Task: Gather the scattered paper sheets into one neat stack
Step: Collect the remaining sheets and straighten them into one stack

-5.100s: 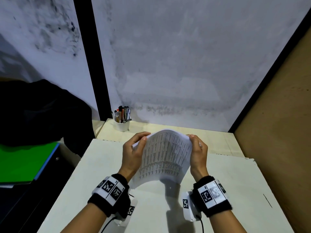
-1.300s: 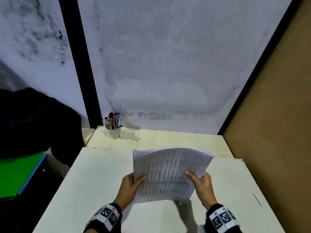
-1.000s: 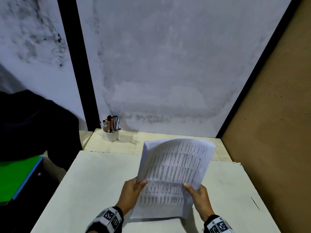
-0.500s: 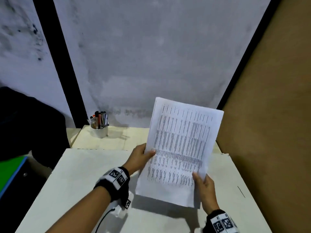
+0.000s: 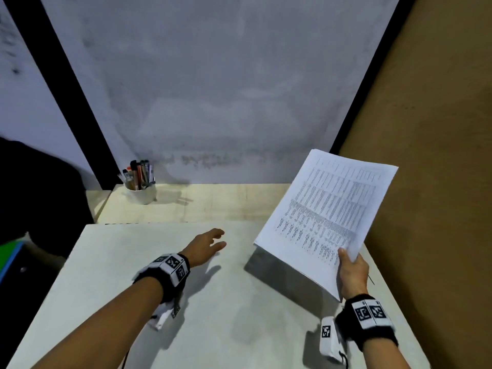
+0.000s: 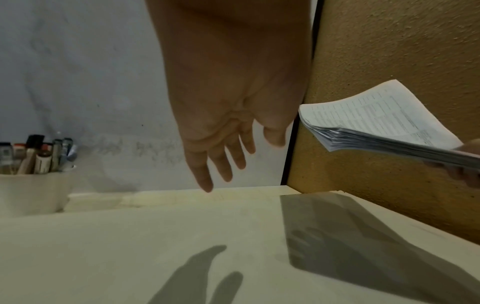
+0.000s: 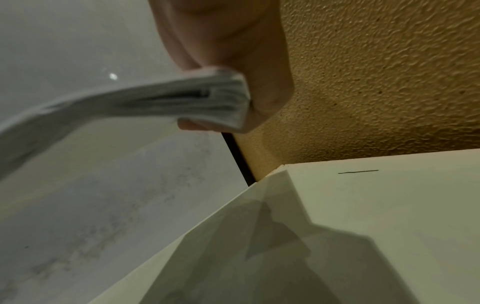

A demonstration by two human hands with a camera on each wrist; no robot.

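A person's two bare forearms reach over a pale desk, each wrist wearing a black band with square printed markers. The right hand pinches the near corner of a stack of printed sheets, thumb on top and fingers curled beneath. The stack is lifted clear of the desk, above its right edge, tilted up toward a brown panel, and it throws a dark shadow on the desk below. In the left wrist view the sheet edges look slightly fanned. The left hand hovers over the middle of the desk, palm down, fingers relaxed and spread, grasping nothing. At the far left corner a white cup of pens stands against a grey wall.
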